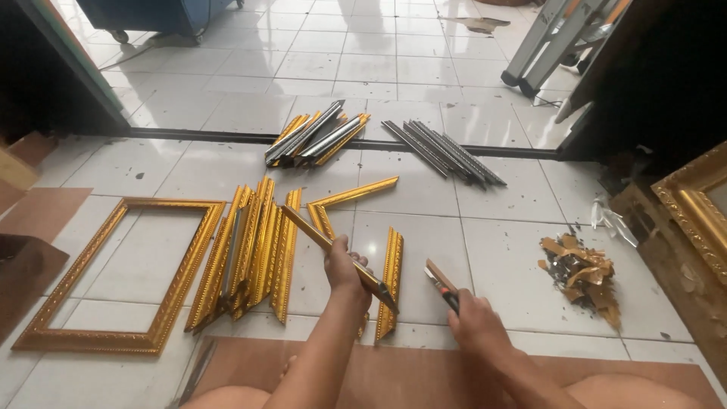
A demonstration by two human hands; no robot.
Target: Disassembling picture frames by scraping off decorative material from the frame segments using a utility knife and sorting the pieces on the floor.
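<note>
- While my left hand [344,261] stays out of the list of idle things, it is closed around a gold moulding strip [333,246], held slanted above the floor [500,250], its lower end near the right hand.
- My right hand [473,322] is wrapped shut on a utility knife [441,284], blade end pointing up toward the strip's lower end, not touching it as far as I can tell.
- Done, I judge: one assembled gold frame [113,280] lies at left, and an L-shaped corner [341,204] is joined.
- Left: a stack of loose gold strips [246,254] beside the frame, one strip [390,280] below my left hand, and two bundles [314,136] farther off.
- A heap of gold scraps [583,276] sits to the right.
</note>
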